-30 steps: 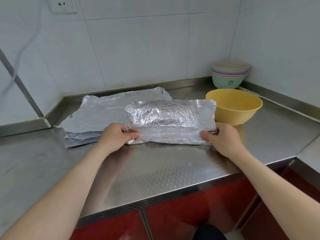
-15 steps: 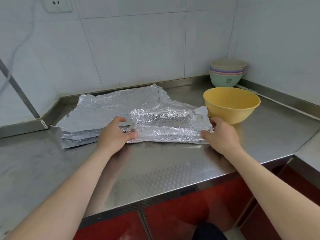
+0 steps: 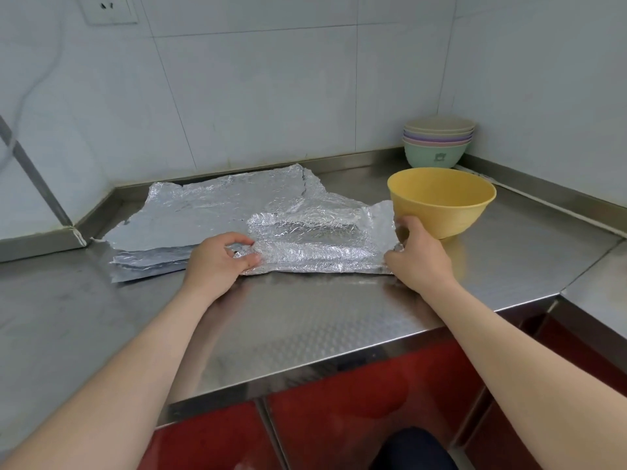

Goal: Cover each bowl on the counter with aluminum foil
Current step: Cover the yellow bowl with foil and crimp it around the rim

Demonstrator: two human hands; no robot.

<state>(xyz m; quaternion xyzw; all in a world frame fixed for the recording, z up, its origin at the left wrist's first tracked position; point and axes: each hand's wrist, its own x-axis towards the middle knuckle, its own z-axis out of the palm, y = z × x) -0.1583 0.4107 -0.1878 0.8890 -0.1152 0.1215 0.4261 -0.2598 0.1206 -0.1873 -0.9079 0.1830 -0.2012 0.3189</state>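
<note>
A crinkled aluminum foil sheet (image 3: 315, 239) lies low over the steel counter (image 3: 305, 320), partly on a stack of flat foil sheets (image 3: 203, 215). My left hand (image 3: 220, 262) pinches its near left corner. My right hand (image 3: 419, 259) pinches its near right corner, right beside an empty yellow bowl (image 3: 441, 201). The bowl stands upright and uncovered, just right of the sheet. A stack of several pastel bowls (image 3: 437, 144) sits in the back right corner.
White tiled walls close off the counter at the back and right. A wall socket (image 3: 110, 8) is at the top left. Red cabinet fronts (image 3: 356, 412) run below the counter's front edge. A second counter section (image 3: 600, 293) adjoins on the right.
The sheet I hold has dropped from a raised, spread position to lying slack over the counter and foil stack. Both hands have lowered a little and stay on its near corners.
</note>
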